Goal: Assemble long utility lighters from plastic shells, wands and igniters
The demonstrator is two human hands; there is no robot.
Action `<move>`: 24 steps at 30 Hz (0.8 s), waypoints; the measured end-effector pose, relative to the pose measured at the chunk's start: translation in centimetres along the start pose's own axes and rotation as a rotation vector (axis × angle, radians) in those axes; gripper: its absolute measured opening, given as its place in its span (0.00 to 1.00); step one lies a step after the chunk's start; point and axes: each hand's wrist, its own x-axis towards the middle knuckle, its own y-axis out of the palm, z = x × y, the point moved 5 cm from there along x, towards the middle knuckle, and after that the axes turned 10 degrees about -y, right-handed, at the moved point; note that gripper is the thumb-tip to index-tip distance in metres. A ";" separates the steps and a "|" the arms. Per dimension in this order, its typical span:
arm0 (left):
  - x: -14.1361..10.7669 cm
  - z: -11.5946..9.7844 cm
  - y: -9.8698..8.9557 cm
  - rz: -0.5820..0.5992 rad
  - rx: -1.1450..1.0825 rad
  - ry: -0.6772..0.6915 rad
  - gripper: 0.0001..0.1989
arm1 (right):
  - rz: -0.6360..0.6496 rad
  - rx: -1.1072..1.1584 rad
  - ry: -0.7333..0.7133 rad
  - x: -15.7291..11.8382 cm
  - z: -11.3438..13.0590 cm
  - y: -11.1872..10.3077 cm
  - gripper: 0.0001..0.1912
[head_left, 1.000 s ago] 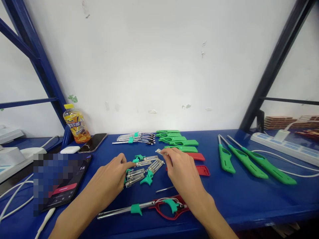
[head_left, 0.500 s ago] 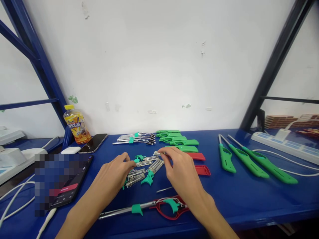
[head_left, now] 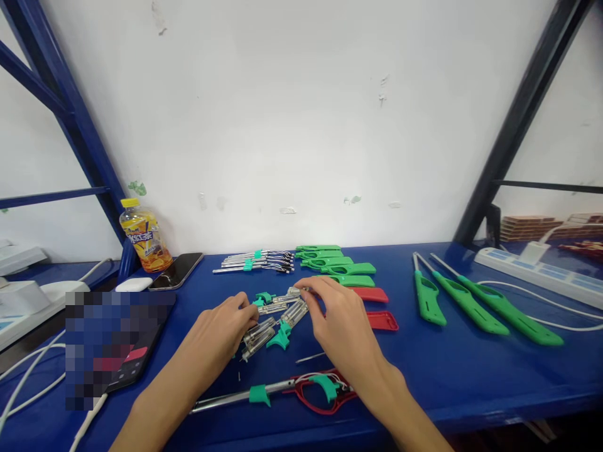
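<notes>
My right hand [head_left: 339,317] pinches the end of a clear plastic fuel tank [head_left: 293,291] between thumb and forefinger, at the top of a small pile. Opposite it, my left hand [head_left: 228,323] has its fingers curled together at the pile's left side; what they hold, if anything, is hidden. Several clear fuel tanks [head_left: 259,336] lie between the hands, with green triggers [head_left: 281,336] among them. Closer to me rests an opened long-nosed lighter, with a metal tube [head_left: 230,399], a red handle shell [head_left: 315,411] and a green trigger [head_left: 326,385].
Metal lighter tubes with wires [head_left: 254,260] lie at the back beside green handle shells [head_left: 351,270] and red shells [head_left: 384,321]. Long green lighters [head_left: 475,307] and a power strip [head_left: 541,276] are on the right. Leftward are a drink bottle [head_left: 145,237], a phone [head_left: 181,270] and a tablet [head_left: 141,361].
My right hand has lowered its fuel tank slightly toward the pile. My left hand has shifted a little, and the tanks beside it have moved. A small pin now shows below them.
</notes>
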 end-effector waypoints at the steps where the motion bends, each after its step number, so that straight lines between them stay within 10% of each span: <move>1: 0.0 0.0 0.1 -0.007 -0.005 0.002 0.13 | -0.001 0.009 -0.001 0.0 0.0 0.0 0.13; 24: -3.0 -1.3 -4.9 -0.383 -0.660 -0.038 0.09 | 0.077 0.840 0.338 0.4 -0.5 -0.1 0.06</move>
